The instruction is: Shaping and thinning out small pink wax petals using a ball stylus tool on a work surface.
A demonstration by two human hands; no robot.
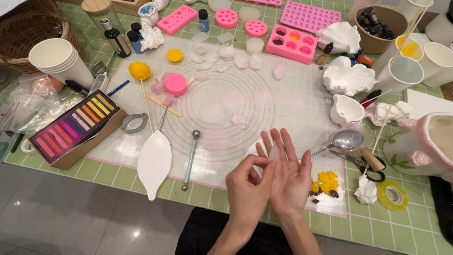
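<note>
Left hand [249, 189] presses a thin white petal piece [273, 152] onto the flat, wide-open right hand [289, 177] above the silicone mat [283, 101]

Green checked tablecloth [141, 182], pink moulds [291, 43], rainbow-striped pastel box [75, 126], yellow flower [139, 71].

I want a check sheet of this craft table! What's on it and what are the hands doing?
Surface: green checked tablecloth under a clear mat with pink circles.
Job's things: small pale translucent petal piece lying on the right palm.
Clutter: box of coloured pastel sticks, white leaf-shaped mould, pink silicone moulds, stacked white paper cups, metal spoon, tape roll.
Grippers: left hand pinches the piece; right hand open, palm up.
Cables: nothing seen.
Surroundings: wicker basket, grey tiled floor.
</note>
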